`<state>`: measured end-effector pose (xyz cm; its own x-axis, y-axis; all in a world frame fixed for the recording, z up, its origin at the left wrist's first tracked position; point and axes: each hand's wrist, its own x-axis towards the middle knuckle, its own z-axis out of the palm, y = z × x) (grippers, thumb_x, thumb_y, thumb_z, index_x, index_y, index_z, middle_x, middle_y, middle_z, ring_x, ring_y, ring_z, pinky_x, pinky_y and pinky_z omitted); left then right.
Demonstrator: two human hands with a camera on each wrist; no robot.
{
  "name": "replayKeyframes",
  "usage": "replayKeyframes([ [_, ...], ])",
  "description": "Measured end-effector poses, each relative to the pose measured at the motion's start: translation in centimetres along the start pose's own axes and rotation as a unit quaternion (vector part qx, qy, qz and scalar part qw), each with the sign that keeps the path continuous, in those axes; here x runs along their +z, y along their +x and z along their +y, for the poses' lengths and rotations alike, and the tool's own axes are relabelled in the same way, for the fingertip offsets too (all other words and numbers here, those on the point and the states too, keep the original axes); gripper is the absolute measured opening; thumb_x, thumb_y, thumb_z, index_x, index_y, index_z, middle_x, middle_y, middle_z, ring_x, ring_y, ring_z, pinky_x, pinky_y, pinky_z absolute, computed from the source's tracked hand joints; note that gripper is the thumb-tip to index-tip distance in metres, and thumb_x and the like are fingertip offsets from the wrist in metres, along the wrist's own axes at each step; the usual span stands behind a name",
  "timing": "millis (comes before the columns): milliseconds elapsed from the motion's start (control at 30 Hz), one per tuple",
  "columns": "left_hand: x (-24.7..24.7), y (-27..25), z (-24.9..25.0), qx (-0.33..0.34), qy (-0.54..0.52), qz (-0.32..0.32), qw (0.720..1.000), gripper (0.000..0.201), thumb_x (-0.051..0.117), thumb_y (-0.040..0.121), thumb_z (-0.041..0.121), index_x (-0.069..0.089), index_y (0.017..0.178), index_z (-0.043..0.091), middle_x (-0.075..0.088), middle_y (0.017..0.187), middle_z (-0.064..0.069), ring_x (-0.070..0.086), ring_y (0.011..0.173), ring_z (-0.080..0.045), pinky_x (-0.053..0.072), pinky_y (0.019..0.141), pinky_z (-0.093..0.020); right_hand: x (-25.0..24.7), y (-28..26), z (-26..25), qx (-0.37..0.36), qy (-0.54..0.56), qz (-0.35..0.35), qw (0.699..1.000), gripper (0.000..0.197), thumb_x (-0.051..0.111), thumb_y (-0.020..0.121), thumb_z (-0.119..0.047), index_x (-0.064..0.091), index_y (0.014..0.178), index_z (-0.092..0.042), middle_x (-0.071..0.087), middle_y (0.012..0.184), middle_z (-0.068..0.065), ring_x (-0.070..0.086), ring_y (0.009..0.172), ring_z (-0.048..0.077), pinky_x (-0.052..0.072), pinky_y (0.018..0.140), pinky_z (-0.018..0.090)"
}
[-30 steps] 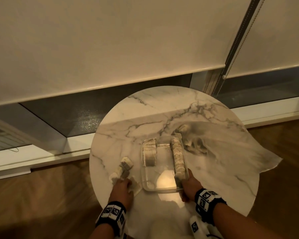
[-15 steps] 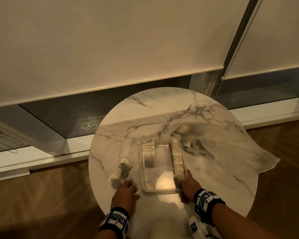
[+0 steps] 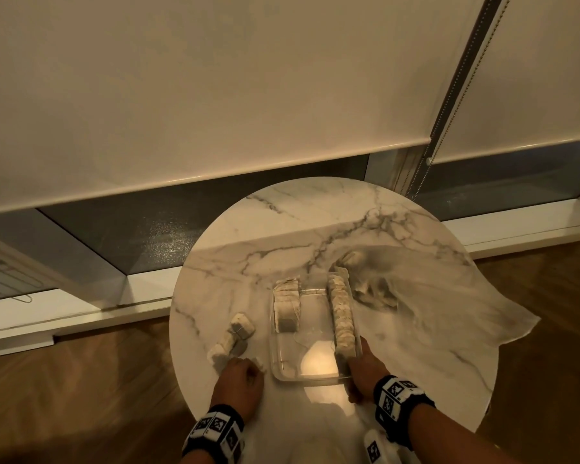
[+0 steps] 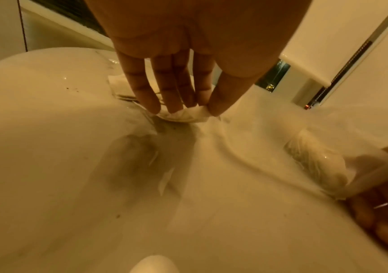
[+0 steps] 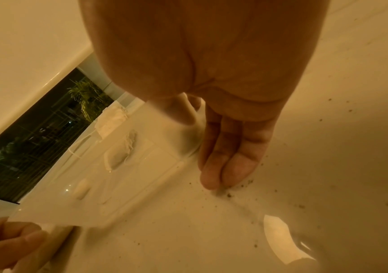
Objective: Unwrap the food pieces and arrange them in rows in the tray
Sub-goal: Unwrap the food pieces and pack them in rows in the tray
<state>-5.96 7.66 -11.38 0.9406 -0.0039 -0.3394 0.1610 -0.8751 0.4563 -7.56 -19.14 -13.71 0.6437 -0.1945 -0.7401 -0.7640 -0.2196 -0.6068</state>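
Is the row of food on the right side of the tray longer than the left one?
Yes, the right row runs nearly the tray's length; the left row is much shorter.

A round marble-veined bench (image 3: 332,236) stands on dark wood flooring (image 3: 81,390) at the bottom of the frame. Cream roller blinds (image 3: 181,95), a bead chain (image 3: 449,105) hanging at upper right, cover most of the dark window glass (image 3: 141,229) above a white sill (image 3: 64,316) under warm, dim light.

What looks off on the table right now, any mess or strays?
Dark crumbs are scattered on the marble table near the right hand. Several food pieces lie loose left of the tray, outside its rows. The wrapper sheet overhangs the table's right edge.
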Motion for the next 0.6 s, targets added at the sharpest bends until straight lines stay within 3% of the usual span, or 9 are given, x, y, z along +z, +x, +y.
replayKeyframes([
  [67, -0.3, 0.1, 0.0, -0.022, -0.058, 0.007, 0.998, 0.019, 0.067, 0.088, 0.036, 0.058, 0.071, 0.029, 0.061, 0.082, 0.008, 0.057, 0.075, -0.007, 0.045, 0.07, -0.02, -0.1, 0.0, -0.1, -0.002, -0.001, 0.001, 1.0, 0.06, 0.048, 0.095, -0.033, 0.021, 0.147, -0.046, 0.064, 0.096, 0.019, 0.06, 0.061, 0.031, 0.055, 0.048, 0.035],
  [133, -0.8, 0.0, 0.4, -0.056, -0.141, 0.016, 0.988, 0.011, 0.07, 0.087, 0.029, 0.066, 0.078, 0.024, 0.066, 0.078, 0.007, 0.061, 0.074, -0.006, 0.049, 0.072, -0.023, -0.1, 0.0, -0.1, -0.004, 0.002, -0.002, 1.0, 0.059, 0.049, 0.094, -0.036, 0.023, 0.146, -0.046, 0.063, 0.097, 0.02, 0.059, 0.062, 0.031, 0.053, 0.048, 0.035],
  [233, -1.9, 0.4, 1.1, -0.107, -0.298, 0.044, 0.948, 0.014, 0.064, 0.091, 0.012, 0.069, 0.08, 0.019, 0.067, 0.081, 0.0, 0.061, 0.08, -0.016, 0.049, 0.072, -0.027, -0.1, 0.0, 0.0, -0.003, 0.006, -0.006, 1.0, 0.059, 0.051, 0.093, -0.037, 0.025, 0.144, -0.046, 0.063, 0.099, 0.021, 0.058, 0.062, 0.03, 0.054, 0.049, 0.035],
  [267, -2.2, 0.7, 1.2, -0.12, -0.369, 0.057, 0.92, 0.02, 0.059, 0.093, 0.007, 0.068, 0.077, 0.016, 0.066, 0.08, -0.005, 0.06, 0.08, -0.023, 0.048, 0.069, -0.027, -0.2, 0.0, 0.0, -0.002, 0.011, -0.006, 1.0, 0.058, 0.051, 0.093, -0.037, 0.026, 0.144, -0.046, 0.063, 0.099, 0.021, 0.058, 0.062, 0.03, 0.053, 0.049, 0.034],
  [333, -2.7, 1.3, 1.8, -0.157, -0.531, 0.046, 0.832, 0.019, 0.052, 0.095, 0.007, 0.068, 0.087, 0.007, 0.065, 0.086, -0.016, 0.06, 0.082, -0.03, 0.053, 0.068, -0.03, -0.2, 0.0, 0.0, 0.001, 0.015, -0.009, 1.0, 0.057, 0.05, 0.094, -0.036, 0.024, 0.144, -0.047, 0.062, 0.1, 0.02, 0.058, 0.063, 0.03, 0.053, 0.049, 0.032],
  [400, -2.7, 1.8, 2.2, -0.192, -0.638, 0.013, 0.746, 0.025, 0.051, 0.095, 0.016, 0.065, 0.111, 0.002, 0.067, 0.106, -0.022, 0.062, 0.096, -0.035, 0.054, 0.084, -0.046, -0.3, -0.1, -0.1, 0.005, 0.013, -0.01, 1.0, 0.059, 0.049, 0.095, -0.034, 0.022, 0.146, -0.048, 0.062, 0.1, 0.02, 0.059, 0.063, 0.029, 0.052, 0.049, 0.032],
  [467, -2.8, 2.0, 2.8, -0.221, -0.683, 0.0, 0.697, 0.029, 0.054, 0.095, 0.021, 0.062, 0.12, 0.007, 0.066, 0.112, -0.02, 0.063, 0.098, -0.037, 0.051, 0.089, -0.054, -0.3, 0.0, -0.1, 0.006, 0.008, -0.015, 1.0, 0.061, 0.048, 0.095, -0.033, 0.021, 0.147, -0.048, 0.063, 0.099, 0.021, 0.059, 0.061, 0.029, 0.051, 0.048, 0.032],
  [533, -3.1, 2.1, 3.6, -0.233, -0.707, -0.024, 0.667, 0.025, 0.057, 0.096, 0.024, 0.061, 0.115, 0.008, 0.067, 0.103, -0.021, 0.067, 0.085, -0.036, 0.057, 0.077, -0.049, -0.4, 0.1, -0.1, 0.007, 0.003, -0.015, 1.0, 0.062, 0.046, 0.094, -0.029, 0.021, 0.147, -0.049, 0.063, 0.1, 0.021, 0.059, 0.061, 0.029, 0.053, 0.049, 0.033],
  [600, -3.3, 1.9, 4.4, -0.226, -0.715, -0.042, 0.66, 0.019, 0.057, 0.096, 0.021, 0.062, 0.106, 0.006, 0.07, 0.09, -0.02, 0.068, 0.075, -0.032, 0.059, 0.07, -0.043, -0.4, 0.2, -0.1, 0.007, -0.001, -0.015, 1.0, 0.063, 0.046, 0.093, -0.028, 0.021, 0.146, -0.049, 0.062, 0.101, 0.02, 0.06, 0.063, 0.031, 0.054, 0.05, 0.034],
])
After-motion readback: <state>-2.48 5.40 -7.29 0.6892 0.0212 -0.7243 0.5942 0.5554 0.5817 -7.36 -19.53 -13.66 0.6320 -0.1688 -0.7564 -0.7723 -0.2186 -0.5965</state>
